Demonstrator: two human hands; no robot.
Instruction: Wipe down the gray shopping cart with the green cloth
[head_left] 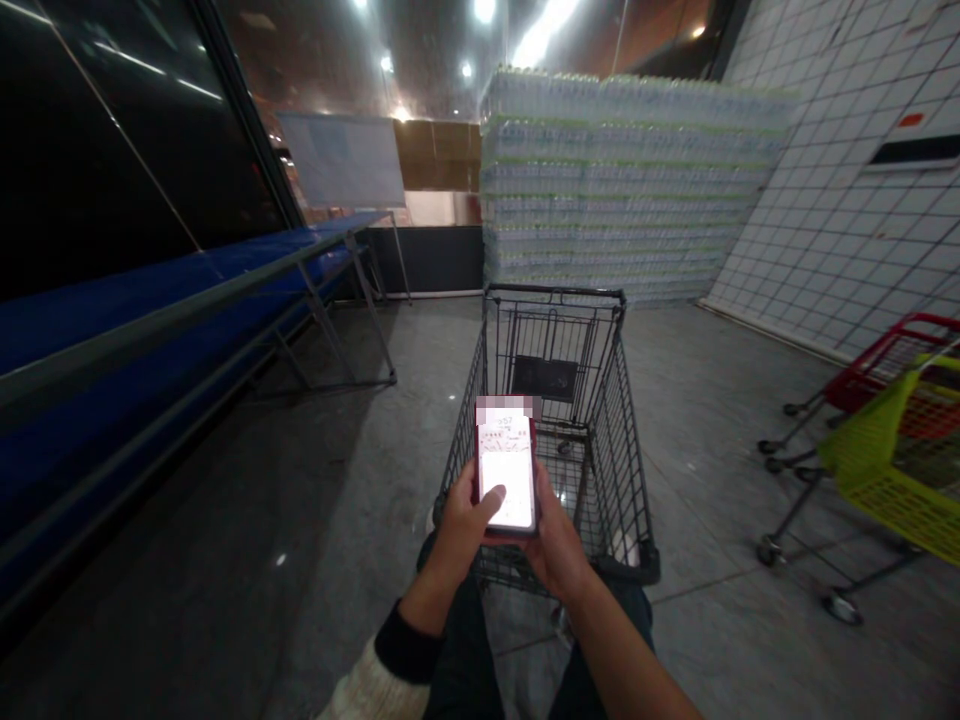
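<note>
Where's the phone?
In the head view, the red-cased phone is low in the middle, held between the left hand and right hand, just over the wire shopping cart.

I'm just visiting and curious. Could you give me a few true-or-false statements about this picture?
1. A smartphone rests in the left hand and right hand. True.
2. The wire shopping cart is piled with bottled water. False: no bottles show in it; the stacked bottled water stands beyond it.
3. Both forearms are bare. False: the left wears a cream knit sleeve; the right forearm is bare.
4. A yellow-green cart stands at right, beside a red cart. True.
</note>
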